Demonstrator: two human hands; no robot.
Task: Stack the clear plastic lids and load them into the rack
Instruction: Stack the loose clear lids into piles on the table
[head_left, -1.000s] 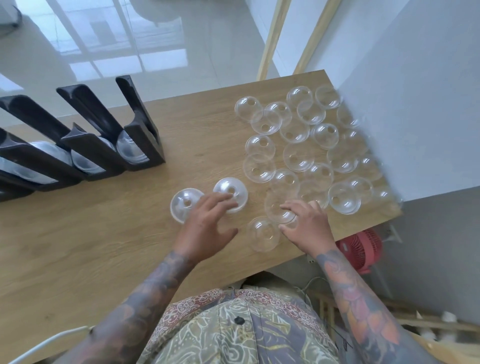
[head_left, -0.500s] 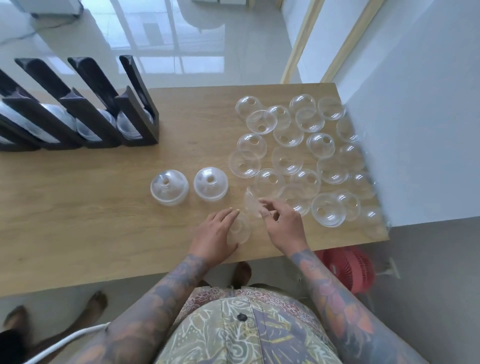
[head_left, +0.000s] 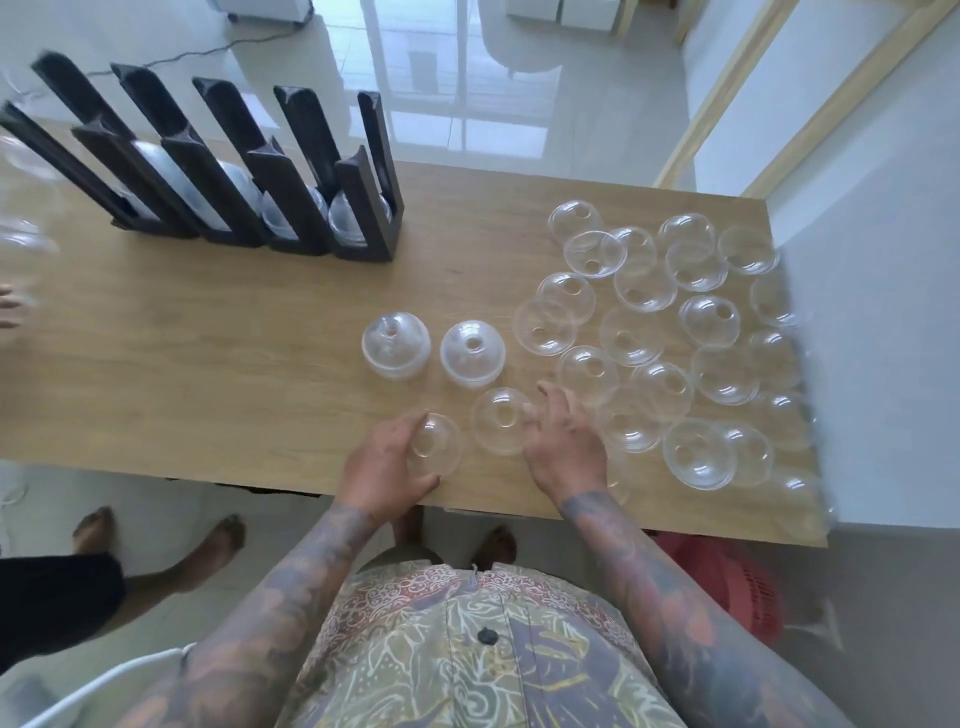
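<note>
Clear domed lids (head_left: 670, 332), holed on top, scattered over the table's (head_left: 208, 364) right half; two stacks (head_left: 434, 345) at centre. Left hand (head_left: 382, 462) curls round one lid (head_left: 435, 444) at the near edge; right hand (head_left: 566, 441), fingers spread, touches another (head_left: 501, 421). Black rack (head_left: 249, 171) far left, bare wood between.

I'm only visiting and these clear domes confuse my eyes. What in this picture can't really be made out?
- How many lids the rack holds: its black uprights hide them, head view.
- How many lids are in each dome stack: the clear layers blend.
- Lids at the table's right edge: blurred by the wide lens.
- Left hand's grip on its lid: the fingertips are hidden.
</note>
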